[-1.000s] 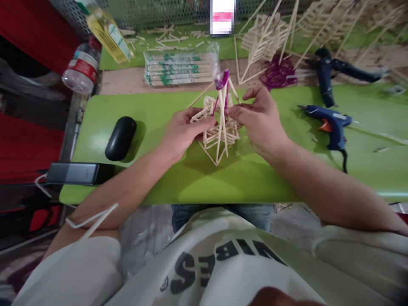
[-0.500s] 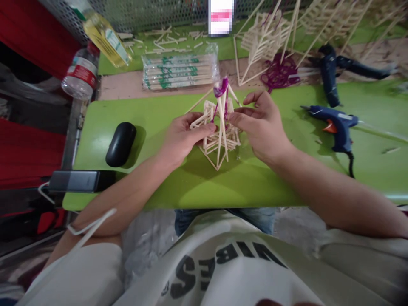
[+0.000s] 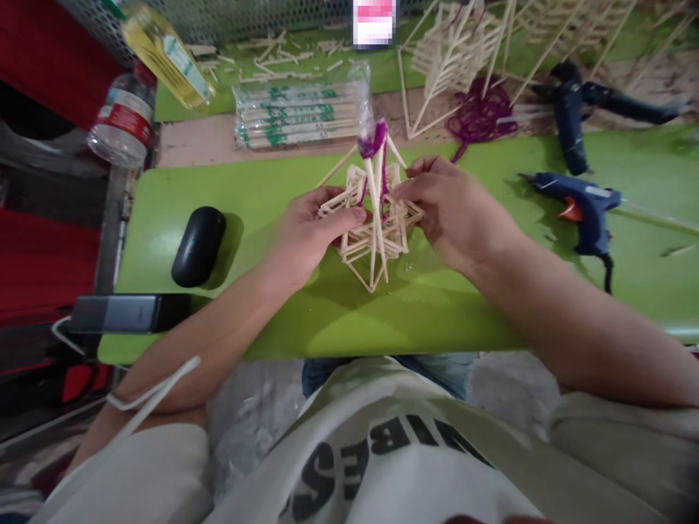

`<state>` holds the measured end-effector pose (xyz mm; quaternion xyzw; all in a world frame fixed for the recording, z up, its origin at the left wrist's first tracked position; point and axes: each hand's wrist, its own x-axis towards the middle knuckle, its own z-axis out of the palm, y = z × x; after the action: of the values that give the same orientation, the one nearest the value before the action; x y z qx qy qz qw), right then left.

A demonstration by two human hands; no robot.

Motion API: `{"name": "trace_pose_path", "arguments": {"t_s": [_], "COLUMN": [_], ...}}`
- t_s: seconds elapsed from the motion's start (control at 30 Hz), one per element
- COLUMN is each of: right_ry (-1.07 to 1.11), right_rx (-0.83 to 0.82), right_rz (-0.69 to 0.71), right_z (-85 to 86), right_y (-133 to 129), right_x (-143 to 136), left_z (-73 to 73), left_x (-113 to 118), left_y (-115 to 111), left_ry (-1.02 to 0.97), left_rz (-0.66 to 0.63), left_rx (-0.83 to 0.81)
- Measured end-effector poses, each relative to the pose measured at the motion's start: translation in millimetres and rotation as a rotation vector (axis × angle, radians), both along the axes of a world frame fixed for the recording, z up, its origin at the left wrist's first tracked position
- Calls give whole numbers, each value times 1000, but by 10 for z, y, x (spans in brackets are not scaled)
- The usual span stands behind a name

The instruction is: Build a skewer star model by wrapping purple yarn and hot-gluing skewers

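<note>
A small frame of pale wooden sticks [image 3: 376,240] stands on the green tabletop [image 3: 262,320], its stick legs meeting at a top wrapped in purple yarn [image 3: 372,141]. Purple strands hang from that top into the frame. My left hand [image 3: 311,233] grips the left side of the stick frame, thumb on top. On the right side, my right hand [image 3: 451,211] has its thumb and index finger pinched at the frame beside the purple strand; its fingertips partly hide what they hold.
A black mouse [image 3: 199,246] and a power bank [image 3: 128,314] lie left. Behind are bagged sticks [image 3: 300,113], bottles [image 3: 167,58], purple yarn [image 3: 483,113] and another stick structure [image 3: 453,54]. A blue glue gun [image 3: 582,207] lies right, dark tools beyond it.
My right hand has closed in on the frame's right side, its fingers now bunched together. More of the frame's right sticks show beside it. The view has shifted slightly.
</note>
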<state>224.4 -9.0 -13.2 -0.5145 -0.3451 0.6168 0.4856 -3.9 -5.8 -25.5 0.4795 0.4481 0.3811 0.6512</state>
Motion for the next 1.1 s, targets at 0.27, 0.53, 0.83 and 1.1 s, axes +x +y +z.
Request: {"name": "trace_pose_path", "arguments": {"t_s": [0.27,0.53,0.83,1.1], "right_ry": [55,25,120,126], "right_rx": [24,37,109,128], "right_rz": [57,88,176,168], "right_z": [109,36,155,103], "right_y": [-45,-8,-179,-170], "right_x": [3,63,66,85], "left_z": [53,96,88,72], "left_x": [-1,29,17,12], "left_y": [-49,-66,-89,-108], "left_ry": [-12,-17,-17,-9], "left_rz": [30,36,47,44], "left_rx": [-13,-27,-17,-10]}}
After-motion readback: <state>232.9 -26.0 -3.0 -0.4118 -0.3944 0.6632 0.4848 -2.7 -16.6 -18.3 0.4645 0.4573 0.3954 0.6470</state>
